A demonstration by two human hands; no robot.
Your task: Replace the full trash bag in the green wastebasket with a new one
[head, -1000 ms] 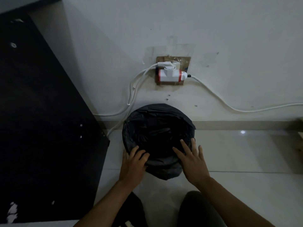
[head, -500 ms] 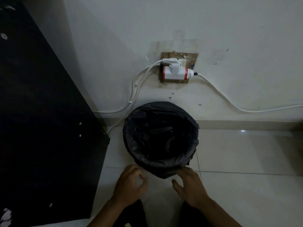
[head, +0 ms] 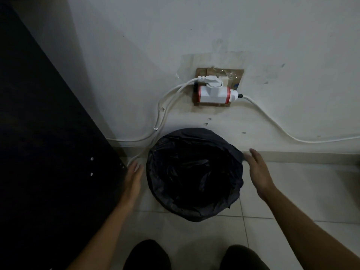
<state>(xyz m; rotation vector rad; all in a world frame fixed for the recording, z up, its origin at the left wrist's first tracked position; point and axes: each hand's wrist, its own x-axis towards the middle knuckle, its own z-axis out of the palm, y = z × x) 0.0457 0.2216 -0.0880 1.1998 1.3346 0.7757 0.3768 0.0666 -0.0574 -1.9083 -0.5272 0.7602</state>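
A black trash bag [head: 194,172] is seen in the middle of the pic, spread over the top of a round bin. The bin itself is hidden by the bag, so its color can't be told. The bag's edge is folded down over the rim all the way round, and the inside looks dark and crinkly. The bin is set on the pale tile floor [head: 292,191], right by the white wall [head: 194,36].

The left hand [head: 133,178] is held flat just beside the bag's left side, w/ fingers straight and spread out; nothing is held in it, and a small gap is seen between it and the bag. The right hand [head: 259,172] is held open at the bag's right side, fingers stretched out. Its fingertips are at the bag's edge, maybe touching it, but nothing is gripped.

A white plug block w/ red bands [head: 214,93] is stuck on the wall above the bin. White cords [head: 272,123] are hung from it to both sides. A big dark board [head: 48,152] is stood at the left.
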